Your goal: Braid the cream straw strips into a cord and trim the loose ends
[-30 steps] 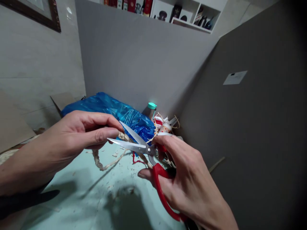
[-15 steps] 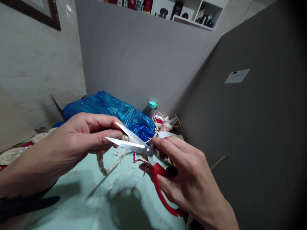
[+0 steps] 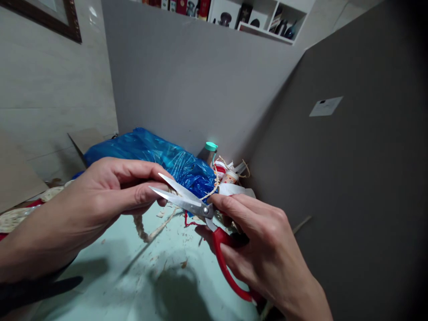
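My right hand (image 3: 257,236) holds a pair of red-handled scissors (image 3: 187,203), its blades parted a little and pointing left. My left hand (image 3: 117,196) is closed in a pinch, thumb against fingers, on a beige braided cord (image 3: 143,234). The cord's pinched part is mostly hidden behind the blades and fingers; a length hangs below in a loop over the table. The blade tips lie right by my left thumb. A thin strand of cord (image 3: 210,192) runs up by my right fingertips.
Behind my hands lies a blue plastic bag (image 3: 147,145). A bottle with a green lid (image 3: 211,146) and a patterned paper cup (image 3: 230,177) stand near the grey partition (image 3: 187,80). Scraps litter the pale green table (image 3: 133,281). Woven pieces (image 3: 16,218) lie at left.
The scissor blades have closed slightly, with the gap between their tips narrower. Both hands stay in nearly the same place, and the view has shifted a little.
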`<state>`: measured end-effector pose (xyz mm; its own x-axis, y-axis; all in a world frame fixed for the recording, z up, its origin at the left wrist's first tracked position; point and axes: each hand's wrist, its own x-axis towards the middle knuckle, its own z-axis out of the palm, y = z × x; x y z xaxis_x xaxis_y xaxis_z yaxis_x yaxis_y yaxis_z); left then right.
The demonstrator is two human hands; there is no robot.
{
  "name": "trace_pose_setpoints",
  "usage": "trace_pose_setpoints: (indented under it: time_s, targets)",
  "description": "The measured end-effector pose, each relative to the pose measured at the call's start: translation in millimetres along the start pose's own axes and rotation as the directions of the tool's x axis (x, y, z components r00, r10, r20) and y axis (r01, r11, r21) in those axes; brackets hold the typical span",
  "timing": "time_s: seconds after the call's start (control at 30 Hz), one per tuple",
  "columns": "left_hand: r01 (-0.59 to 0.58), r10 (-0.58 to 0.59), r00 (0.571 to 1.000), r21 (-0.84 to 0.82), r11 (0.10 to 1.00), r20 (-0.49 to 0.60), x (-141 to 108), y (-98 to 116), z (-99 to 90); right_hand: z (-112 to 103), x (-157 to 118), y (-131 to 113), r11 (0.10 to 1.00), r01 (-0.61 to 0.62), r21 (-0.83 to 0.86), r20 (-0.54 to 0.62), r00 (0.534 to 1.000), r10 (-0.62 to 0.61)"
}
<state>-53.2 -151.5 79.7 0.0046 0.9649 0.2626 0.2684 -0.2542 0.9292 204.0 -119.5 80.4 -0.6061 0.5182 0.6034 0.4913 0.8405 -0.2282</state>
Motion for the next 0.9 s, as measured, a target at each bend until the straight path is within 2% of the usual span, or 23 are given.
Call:
trace_pose_setpoints:
  time_s: [0.13, 0.3, 0.4, 0.53, 0.63, 0.7, 0.8, 0.9]
  targets:
    - [0.02, -0.015, 0.998, -0.085, 0.996, 0.065, 1.9, 1.9, 1.0, 0.7, 0.0, 1.3, 1.0, -0.006, -0.014, 0.012, 1.0, 0.006]
    - [0.012, -0.008, 0.998, -0.062, 0.998, 0.059, 5.7, 6.0, 4.5, 0.3, -0.7, 2.0, 1.0, 0.003, -0.018, 0.014, 1.0, -0.002]
    - [0.034, -0.033, 0.999, -0.044, 0.998, 0.039, 8.1, 7.5, 7.6, 0.3, 1.1, 3.6, 0.999, -0.041, 0.002, 0.037, 0.998, 0.041]
    - [0.041, -0.039, 0.998, -0.061, 0.997, 0.039, 8.3, 11.2, 11.2, 1.2, 6.9, 8.8, 0.973, -0.114, 0.201, 0.014, 0.993, 0.114]
    - [0.001, 0.0, 1.0, -0.051, 0.999, 0.011, 8.3, 10.7, 12.1, 1.4, 9.8, 11.5, 0.897, -0.193, 0.397, -0.041, 0.973, 0.228]
    - [-0.029, 0.029, 0.999, -0.003, 1.0, -0.023, 8.7, 7.0, 11.5, 1.4, 9.8, 11.6, 0.827, -0.234, 0.511, -0.024, 0.958, 0.285]
    - [-0.054, 0.056, 0.998, 0.037, 0.998, -0.041, 8.5, -0.7, 9.5, 2.4, 8.1, 10.2, 0.74, -0.251, 0.624, 0.024, 0.953, 0.302]
    - [-0.08, 0.082, 0.996, 0.055, 0.995, -0.035, 6.8, -5.0, 8.3, 4.9, 5.8, 8.5, 0.717, -0.273, 0.642, 0.063, 0.95, 0.306]
